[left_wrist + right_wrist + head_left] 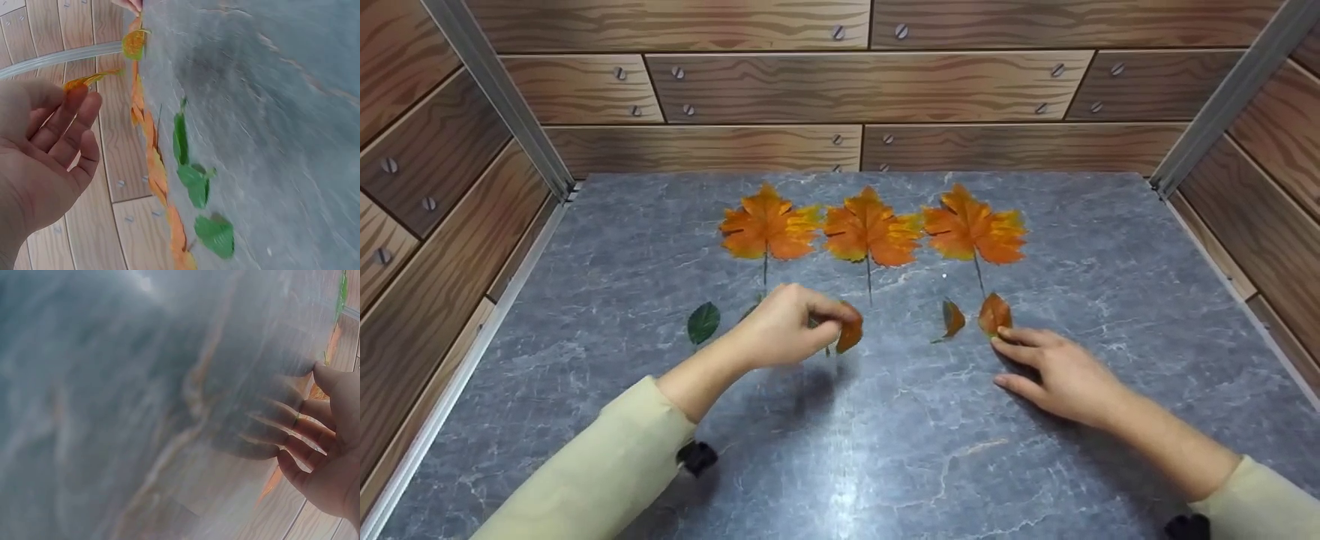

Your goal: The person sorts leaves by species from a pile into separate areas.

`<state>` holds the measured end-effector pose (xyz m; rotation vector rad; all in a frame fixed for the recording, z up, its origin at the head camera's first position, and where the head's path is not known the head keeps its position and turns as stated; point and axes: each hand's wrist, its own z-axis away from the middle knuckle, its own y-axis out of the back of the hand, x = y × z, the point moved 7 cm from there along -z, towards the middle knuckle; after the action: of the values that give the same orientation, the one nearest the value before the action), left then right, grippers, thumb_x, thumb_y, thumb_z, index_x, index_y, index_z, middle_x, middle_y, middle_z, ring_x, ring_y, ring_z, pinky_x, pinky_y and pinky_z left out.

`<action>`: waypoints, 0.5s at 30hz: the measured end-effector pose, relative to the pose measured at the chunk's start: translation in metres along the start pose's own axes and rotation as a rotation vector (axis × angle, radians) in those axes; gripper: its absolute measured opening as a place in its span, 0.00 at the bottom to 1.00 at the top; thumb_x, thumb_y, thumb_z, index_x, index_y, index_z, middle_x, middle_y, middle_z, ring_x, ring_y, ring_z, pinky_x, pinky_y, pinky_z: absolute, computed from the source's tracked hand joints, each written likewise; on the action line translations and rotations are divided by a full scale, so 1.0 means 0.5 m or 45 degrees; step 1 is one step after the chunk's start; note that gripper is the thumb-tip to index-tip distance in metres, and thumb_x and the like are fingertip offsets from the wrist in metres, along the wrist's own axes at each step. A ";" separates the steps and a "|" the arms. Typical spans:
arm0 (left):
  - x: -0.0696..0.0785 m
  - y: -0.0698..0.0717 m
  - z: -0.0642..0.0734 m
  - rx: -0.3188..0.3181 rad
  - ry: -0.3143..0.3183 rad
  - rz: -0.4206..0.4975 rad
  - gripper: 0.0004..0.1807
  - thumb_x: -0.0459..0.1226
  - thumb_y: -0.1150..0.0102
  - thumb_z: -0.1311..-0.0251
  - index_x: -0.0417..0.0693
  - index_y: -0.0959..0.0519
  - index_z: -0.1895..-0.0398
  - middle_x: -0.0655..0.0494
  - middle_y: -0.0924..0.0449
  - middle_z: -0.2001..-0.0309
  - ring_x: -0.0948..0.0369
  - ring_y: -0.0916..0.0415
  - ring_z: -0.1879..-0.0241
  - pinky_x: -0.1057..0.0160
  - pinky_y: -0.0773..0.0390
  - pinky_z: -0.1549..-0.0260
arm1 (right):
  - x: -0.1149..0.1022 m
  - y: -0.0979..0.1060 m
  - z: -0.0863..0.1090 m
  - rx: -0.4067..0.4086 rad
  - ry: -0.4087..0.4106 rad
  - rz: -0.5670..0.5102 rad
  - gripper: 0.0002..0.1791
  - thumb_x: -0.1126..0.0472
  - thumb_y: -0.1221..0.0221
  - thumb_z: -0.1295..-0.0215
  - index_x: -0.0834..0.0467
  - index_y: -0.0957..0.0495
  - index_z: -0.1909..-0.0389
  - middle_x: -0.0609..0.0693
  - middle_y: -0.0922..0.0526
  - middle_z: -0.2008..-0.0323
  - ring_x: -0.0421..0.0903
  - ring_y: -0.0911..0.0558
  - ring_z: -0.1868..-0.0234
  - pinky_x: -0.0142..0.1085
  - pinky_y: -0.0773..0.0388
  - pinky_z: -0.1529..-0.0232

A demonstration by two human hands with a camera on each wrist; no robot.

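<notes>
My left hand (791,326) pinches a small orange leaf (850,330) between thumb and fingers. In the left wrist view, this leaf (84,82) is held up off the table. My right hand (1065,371) has its fingers stretched out, fingertips at the lower edge of another small orange leaf (995,313) lying on the table. Left of that one is a curled orange leaf (953,319) with a dark green edge. A green leaf (703,322) lies left of my left hand, which partly hides other green leaves; several green leaves (215,235) show in the left wrist view.
Three large orange maple leaves, the left (769,225), middle (870,229) and right (973,226), lie in a row at the back, stems toward me. The grey marbled table (885,450) is enclosed by wood-patterned walls (810,86) with metal corner posts (502,97).
</notes>
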<state>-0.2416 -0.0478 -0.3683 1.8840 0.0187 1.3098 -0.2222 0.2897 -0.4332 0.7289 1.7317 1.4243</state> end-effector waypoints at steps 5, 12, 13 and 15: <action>-0.003 -0.014 -0.040 0.013 0.036 0.043 0.16 0.35 0.39 0.29 0.52 0.11 0.43 0.58 0.10 0.51 0.64 0.18 0.65 0.61 0.20 0.66 | 0.002 0.002 0.000 -0.009 -0.007 0.001 0.33 0.45 0.34 0.26 0.60 0.23 0.28 0.63 0.24 0.29 0.67 0.24 0.32 0.65 0.28 0.34; -0.020 -0.047 -0.094 0.028 0.142 0.061 0.18 0.35 0.31 0.31 0.47 0.14 0.39 0.56 0.13 0.48 0.62 0.16 0.53 0.60 0.15 0.56 | 0.001 -0.001 -0.002 -0.032 -0.016 -0.006 0.34 0.43 0.36 0.25 0.59 0.23 0.28 0.62 0.24 0.29 0.67 0.25 0.31 0.66 0.28 0.34; -0.022 -0.052 -0.100 0.033 0.158 0.072 0.18 0.34 0.31 0.31 0.47 0.15 0.40 0.56 0.13 0.49 0.62 0.16 0.53 0.61 0.15 0.56 | 0.001 -0.001 -0.001 -0.031 -0.016 -0.007 0.34 0.43 0.36 0.25 0.59 0.23 0.28 0.62 0.24 0.29 0.67 0.24 0.31 0.66 0.28 0.34; -0.027 -0.062 -0.115 0.041 0.185 0.088 0.17 0.34 0.29 0.32 0.47 0.15 0.41 0.56 0.14 0.50 0.61 0.16 0.54 0.61 0.15 0.56 | 0.001 0.000 0.001 -0.029 -0.016 -0.005 0.33 0.43 0.35 0.25 0.60 0.23 0.28 0.62 0.24 0.29 0.67 0.24 0.32 0.66 0.28 0.34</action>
<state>-0.2798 0.0016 -0.3910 1.8271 0.0502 1.4995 -0.2220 0.2903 -0.4336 0.7201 1.7034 1.4317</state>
